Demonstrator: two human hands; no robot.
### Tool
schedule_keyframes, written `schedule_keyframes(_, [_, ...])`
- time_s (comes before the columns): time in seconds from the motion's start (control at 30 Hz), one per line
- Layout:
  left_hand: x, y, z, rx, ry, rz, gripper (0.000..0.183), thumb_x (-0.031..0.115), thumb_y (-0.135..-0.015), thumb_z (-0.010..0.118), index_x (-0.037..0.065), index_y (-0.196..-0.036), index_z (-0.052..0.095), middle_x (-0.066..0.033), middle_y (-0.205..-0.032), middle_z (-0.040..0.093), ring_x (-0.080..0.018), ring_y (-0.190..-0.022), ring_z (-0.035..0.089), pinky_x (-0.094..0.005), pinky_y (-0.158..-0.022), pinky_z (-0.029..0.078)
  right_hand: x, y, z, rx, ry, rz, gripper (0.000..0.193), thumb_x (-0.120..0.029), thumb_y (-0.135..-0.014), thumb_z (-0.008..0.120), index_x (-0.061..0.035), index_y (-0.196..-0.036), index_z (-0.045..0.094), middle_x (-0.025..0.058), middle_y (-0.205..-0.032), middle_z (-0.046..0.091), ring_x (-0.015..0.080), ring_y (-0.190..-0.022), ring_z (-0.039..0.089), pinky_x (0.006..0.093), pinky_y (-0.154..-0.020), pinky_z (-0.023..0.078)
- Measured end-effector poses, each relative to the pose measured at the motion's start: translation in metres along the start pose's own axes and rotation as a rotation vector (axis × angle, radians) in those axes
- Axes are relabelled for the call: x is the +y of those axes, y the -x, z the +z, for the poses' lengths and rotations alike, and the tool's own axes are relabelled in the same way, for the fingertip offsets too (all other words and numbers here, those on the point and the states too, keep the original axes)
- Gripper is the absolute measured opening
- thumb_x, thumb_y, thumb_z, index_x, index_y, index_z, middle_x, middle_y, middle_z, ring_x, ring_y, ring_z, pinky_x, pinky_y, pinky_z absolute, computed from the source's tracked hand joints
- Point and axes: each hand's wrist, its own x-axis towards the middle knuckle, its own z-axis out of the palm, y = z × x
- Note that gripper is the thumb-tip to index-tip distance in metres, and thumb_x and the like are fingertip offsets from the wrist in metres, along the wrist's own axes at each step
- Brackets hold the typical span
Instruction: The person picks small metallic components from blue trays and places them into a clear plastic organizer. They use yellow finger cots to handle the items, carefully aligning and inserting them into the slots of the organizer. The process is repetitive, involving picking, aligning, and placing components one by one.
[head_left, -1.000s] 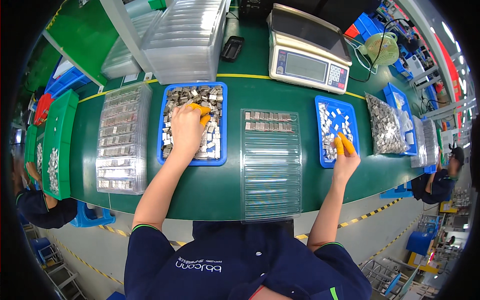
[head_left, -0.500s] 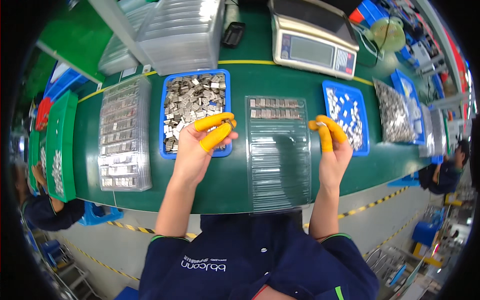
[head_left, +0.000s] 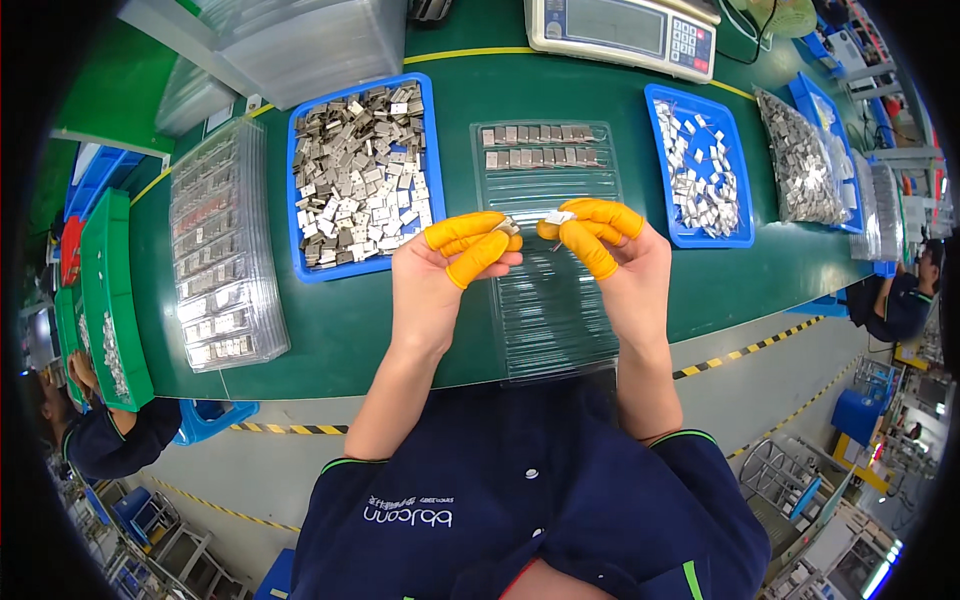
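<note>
My left hand (head_left: 440, 275), in yellow finger cots, pinches a small silvery metal shell (head_left: 509, 225) between thumb and forefinger. Facing it closely, my right hand (head_left: 625, 255), also in yellow finger cots, holds a small white connector piece (head_left: 560, 217). A thin dark bit hangs under the white piece. Both hands hover over a clear ribbed plastic tray (head_left: 520, 340), with two rows of metal pieces (head_left: 540, 157) at its far end. Left of it, a blue tray (head_left: 434, 150) is heaped with metal shells (head_left: 360, 170). A second blue tray (head_left: 741, 160) holds loose white pieces (head_left: 690, 180).
Filled clear trays (head_left: 225, 250) are stacked at left, beside a green bin (head_left: 130, 330). At the back stand empty clear trays (head_left: 310, 45) and a scale (head_left: 620, 35). A bag of metal parts (head_left: 795, 165) lies right. Co-workers sit at both sides.
My hands have come together over the clear tray, the left moving right and the right moving left. The view has tipped down, so the table appears higher.
</note>
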Motion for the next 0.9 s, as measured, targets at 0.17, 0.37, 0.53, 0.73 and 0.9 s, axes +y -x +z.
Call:
schedule_keyframes(0.17, [-0.008, -0.001, 0.005, 0.024, -0.004, 0.028, 0.027, 0.005, -0.085, 0.063, -0.006, -0.109, 0.061, -0.0152, -0.095, 0.066, -0.0201, -0.082, 0.067, -0.0263, -0.076, 0.054, 0.005, 0.002, 0.001, 0.030, 0.040, -0.008, 0.017, -0.001, -0.077, 0.070, 0.0025, -0.094, 0.067, 0.0074, -0.092, 0.067, 0.0146, -0.087, 0.062, 0.0265, -0.081, 0.047])
schedule_keyframes(0.37, [-0.008, 0.001, 0.004, 0.030, -0.054, 0.039, 0.025, 0.003, -0.083, 0.064, -0.005, -0.107, 0.062, -0.0137, -0.097, 0.066, -0.0198, -0.084, 0.066, -0.0283, -0.079, 0.053, 0.002, 0.003, -0.002, -0.057, 0.278, -0.044, 0.015, -0.002, -0.072, 0.073, -0.0007, -0.087, 0.070, 0.0066, -0.087, 0.068, 0.0158, -0.086, 0.062, 0.0277, -0.080, 0.047])
schedule_keyframes(0.53, [-0.007, 0.004, 0.004, 0.019, -0.192, 0.092, 0.022, -0.003, -0.080, 0.065, -0.006, -0.102, 0.064, -0.0126, -0.096, 0.065, -0.0196, -0.086, 0.065, -0.0284, -0.080, 0.052, -0.003, 0.005, -0.002, -0.080, 0.394, -0.029, 0.013, 0.000, -0.070, 0.073, 0.0006, -0.083, 0.069, 0.0082, -0.086, 0.067, 0.0168, -0.083, 0.060, 0.0279, -0.077, 0.045])
schedule_keyframes(0.73, [0.000, 0.007, -0.010, -0.110, -0.236, 0.071, 0.022, -0.007, -0.077, 0.067, -0.007, -0.099, 0.065, -0.0144, -0.096, 0.066, -0.0192, -0.085, 0.065, -0.0280, -0.078, 0.053, 0.002, 0.001, -0.010, -0.245, 0.136, 0.008, 0.030, 0.000, -0.056, 0.081, -0.0005, -0.084, 0.070, 0.0082, -0.086, 0.067, 0.0178, -0.086, 0.061, 0.0291, -0.079, 0.047])
schedule_keyframes(0.9, [-0.003, 0.007, -0.014, -0.233, -0.006, -0.080, 0.022, -0.002, -0.077, 0.068, -0.008, -0.097, 0.065, -0.0164, -0.082, 0.068, -0.0211, -0.070, 0.068, -0.0282, -0.066, 0.055, 0.007, 0.005, -0.014, -0.364, -0.116, 0.107, 0.034, 0.000, -0.059, 0.080, 0.0006, -0.092, 0.070, 0.0073, -0.092, 0.066, 0.0162, -0.088, 0.061, 0.0282, -0.080, 0.047])
